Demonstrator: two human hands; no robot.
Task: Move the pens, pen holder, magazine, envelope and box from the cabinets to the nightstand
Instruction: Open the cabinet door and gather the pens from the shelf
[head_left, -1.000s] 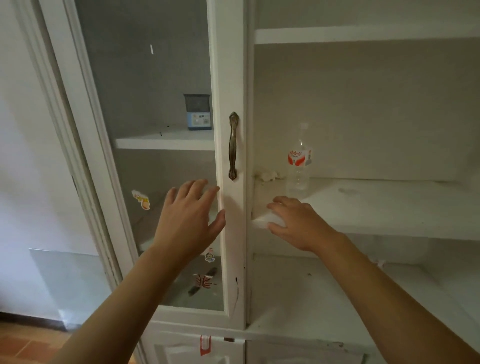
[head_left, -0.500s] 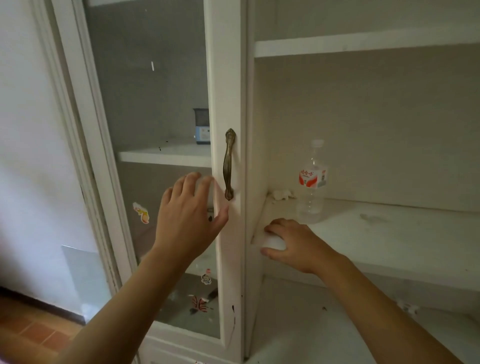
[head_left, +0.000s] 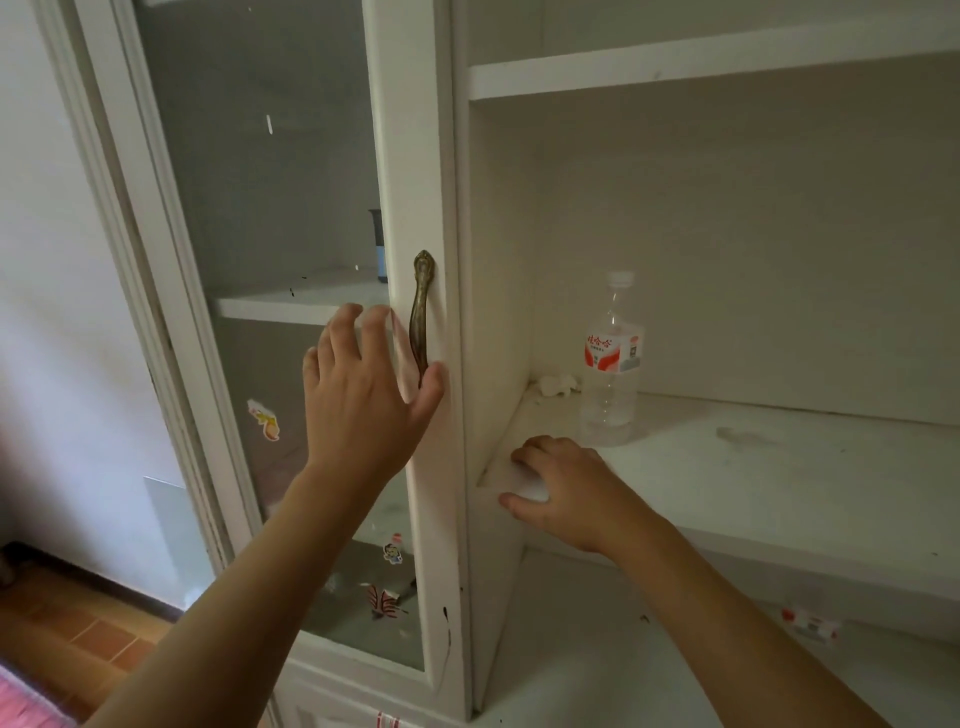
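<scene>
Gripping shelf edge (head_left: 779, 540) — right hand (head_left: 566, 493)

You see a cabinet door (head_left: 415, 156) of white painted wood, a little glossy, with a smooth glass pane (head_left: 249, 182) carrying paper stickers. Its handle (head_left: 421, 312) is dull brass-coloured metal with relief. The bottle (head_left: 610, 364) is clear plastic with a glossy label. The shelf (head_left: 779, 467) looks matt and stained. The floor (head_left: 78, 634) shows reddish tiles.

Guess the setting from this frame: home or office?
Likely a lived-in home room: an old white cabinet with a glass door and brass handle, cartoon stickers on the glass, terracotta floor tiles.
</scene>
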